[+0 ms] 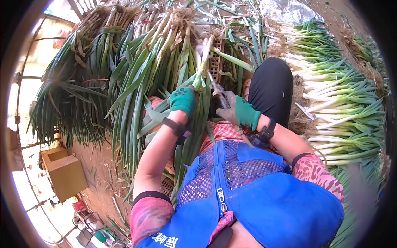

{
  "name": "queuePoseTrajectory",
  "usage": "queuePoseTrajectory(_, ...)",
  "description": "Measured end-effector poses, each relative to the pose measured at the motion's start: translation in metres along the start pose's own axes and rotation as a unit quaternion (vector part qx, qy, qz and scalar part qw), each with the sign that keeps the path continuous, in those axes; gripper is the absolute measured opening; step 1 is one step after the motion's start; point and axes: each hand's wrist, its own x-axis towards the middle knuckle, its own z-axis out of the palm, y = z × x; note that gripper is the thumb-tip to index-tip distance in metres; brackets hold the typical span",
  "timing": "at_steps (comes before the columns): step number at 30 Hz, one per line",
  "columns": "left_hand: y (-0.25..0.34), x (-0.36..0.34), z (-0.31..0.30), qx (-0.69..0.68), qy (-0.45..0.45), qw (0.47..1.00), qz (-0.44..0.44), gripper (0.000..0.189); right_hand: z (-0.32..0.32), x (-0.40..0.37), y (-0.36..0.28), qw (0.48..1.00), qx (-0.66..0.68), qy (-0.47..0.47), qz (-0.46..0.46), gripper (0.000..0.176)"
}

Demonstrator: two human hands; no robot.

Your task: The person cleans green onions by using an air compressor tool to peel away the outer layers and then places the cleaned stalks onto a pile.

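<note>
My left hand [183, 100], in a green work glove, is closed around the leaves of a large green onion [200, 68]. The onion's pale stalk points away from me, and some leaves hang down over my lap. In my right hand [242, 112], gloved in green and grey, is an air blow gun [219, 91] with a thin metal nozzle. My fingers wrap its handle, and the nozzle tip lies right beside the onion's stalk. A thin hose [320, 153] runs by my right forearm.
Bundles of unpeeled green onions [159, 53] with rooty ends lie ahead and left. A plastic crate [216, 62] stands behind the held onion. White cleaned onions [331, 105] form a long row at right. My bent knee [271, 87] rises between. A yellow box [64, 173] sits lower left.
</note>
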Motion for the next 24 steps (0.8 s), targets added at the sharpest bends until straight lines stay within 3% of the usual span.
queuePoseTrajectory(3,0.0,0.002,0.014,0.037,0.017,0.999,-0.019,0.027,-0.008,-0.027,-0.029,0.998,-0.03,-0.051,-0.031,0.059)
queuePoseTrajectory(6,0.005,0.004,0.021,0.055,0.008,0.998,-0.034,0.031,-0.002,-0.015,-0.022,0.996,-0.055,-0.06,0.042,0.059)
queuePoseTrajectory(11,0.019,-0.01,-0.006,0.041,0.006,0.998,-0.043,0.038,0.005,-0.002,-0.026,0.999,-0.045,-0.017,0.013,0.058)
queuePoseTrajectory(14,-0.005,-0.025,-0.034,-0.142,0.059,0.988,-0.012,0.043,0.011,0.001,-0.023,0.997,-0.065,-0.03,-0.042,0.055)
queuePoseTrajectory(16,-0.034,-0.035,-0.042,-0.202,0.137,0.969,-0.024,0.05,0.008,0.008,-0.024,0.995,-0.079,-0.054,-0.01,0.062)
queuePoseTrajectory(18,-0.072,-0.054,-0.057,-0.168,0.138,0.976,-0.022,0.056,0.002,0.012,-0.03,0.994,-0.084,-0.069,0.029,0.062)
queuePoseTrajectory(21,-0.117,-0.089,-0.054,-0.121,0.133,0.983,0.024,0.055,0.01,0.021,-0.014,0.994,-0.084,-0.063,0.007,0.064)
queuePoseTrajectory(24,-0.079,-0.097,-0.098,-0.009,0.055,0.998,0.0,0.048,0.009,0.026,-0.013,0.994,-0.084,-0.064,0.003,0.061)
